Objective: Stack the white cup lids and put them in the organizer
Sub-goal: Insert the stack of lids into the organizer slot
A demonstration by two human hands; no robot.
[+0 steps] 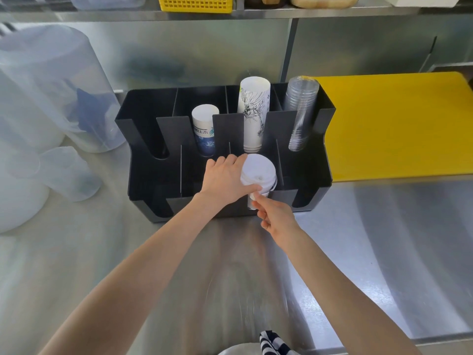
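A stack of white cup lids (258, 172) sits in a front compartment of the black organizer (143, 175), right of its middle. My left hand (225, 180) wraps the stack's left side, thumb across its front. My right hand (273, 216) reaches in from below, its fingertips touching the stack's lower edge at the front slot. The bottom of the stack is hidden behind the organizer's front wall and my fingers.
The back compartments hold a short blue-printed paper cup stack (204, 129), a tall white printed paper cup stack (253, 111) and clear plastic cups (300, 111). A yellow cutting board (399, 124) lies to the right. Translucent plastic containers (51, 93) stand on the left of the steel counter (384, 239).
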